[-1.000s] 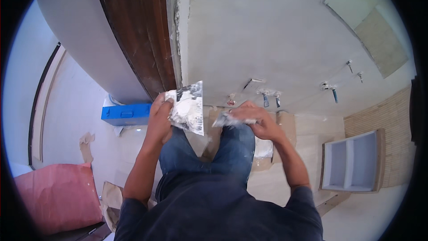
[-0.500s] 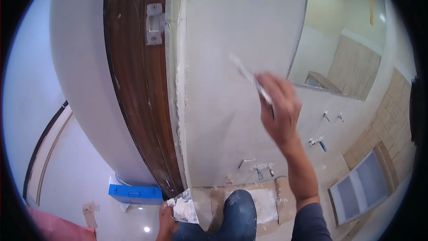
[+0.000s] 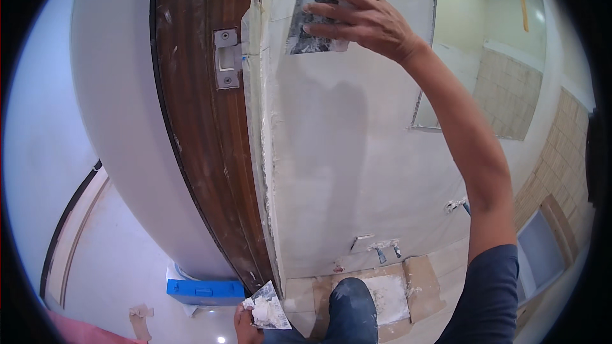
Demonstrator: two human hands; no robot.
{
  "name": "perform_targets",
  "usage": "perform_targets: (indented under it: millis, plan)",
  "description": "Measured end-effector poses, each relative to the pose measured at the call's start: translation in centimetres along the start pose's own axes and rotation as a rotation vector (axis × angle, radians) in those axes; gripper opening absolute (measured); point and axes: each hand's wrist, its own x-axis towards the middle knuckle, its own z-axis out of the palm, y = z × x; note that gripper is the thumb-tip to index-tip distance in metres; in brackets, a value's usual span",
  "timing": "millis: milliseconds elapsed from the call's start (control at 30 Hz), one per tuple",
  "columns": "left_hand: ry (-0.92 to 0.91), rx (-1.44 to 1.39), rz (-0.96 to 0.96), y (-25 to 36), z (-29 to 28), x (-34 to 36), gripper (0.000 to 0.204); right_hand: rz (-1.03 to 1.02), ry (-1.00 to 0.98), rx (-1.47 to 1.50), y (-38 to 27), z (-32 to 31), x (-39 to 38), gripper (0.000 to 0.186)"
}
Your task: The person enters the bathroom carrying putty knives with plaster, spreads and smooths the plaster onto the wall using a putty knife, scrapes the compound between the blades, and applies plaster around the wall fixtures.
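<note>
High up, my right hand [image 3: 376, 19] is closed on a flat metal putty scraper [image 3: 302, 32], its fingers spread over the blade's face. The scraper lies at or close to the white wall [image 3: 319, 153], right of the taped wooden door frame [image 3: 197, 108]; whether it touches cannot be told. Low down, my left hand [image 3: 245, 325] grips a second thin metal scraper [image 3: 278, 320] by its edge. A lump of white putty [image 3: 263, 311] sits on that blade, beside the foot of the door frame.
A metal strike plate [image 3: 227, 59] is fixed to the frame. Behind my left hand stands a blue metal box [image 3: 204, 290]. Pipe fittings [image 3: 381, 253] stick out low on the wall above putty-spattered cardboard [image 3: 424, 286]. A framed panel [image 3: 542, 255] leans at the right.
My right hand has swung up and left with its scraper, now flat-on near the upper wall by the frame. My left hand still holds the putty-loaded scraper low down.
</note>
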Motion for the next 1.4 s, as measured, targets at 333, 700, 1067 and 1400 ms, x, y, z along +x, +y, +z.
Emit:
perform_targets:
  millis: [333, 700, 1067, 1400]
  plan:
    - [-0.030, -0.010, -0.027, -0.4, 2.0, 0.8, 0.027, -0.062, -0.085, 0.019, 0.4, 2.1, 2.8, 0.058]
    - [-0.069, -0.031, -0.029, -0.9, 1.9, 0.8, 0.028, 0.060, -0.338, -0.149, 1.5, -2.3, -3.1, 0.058]
    - [-0.097, -0.021, -0.012, 0.0, 2.1, 0.5, 0.029, -0.029, -0.133, -0.104, -0.4, -1.1, 3.4, 0.051]
    - [-0.042, 0.027, -0.005, 0.2, 2.5, 0.5, 0.028, 0.020, -0.102, -0.059, -1.7, 2.1, 3.0, 0.048]
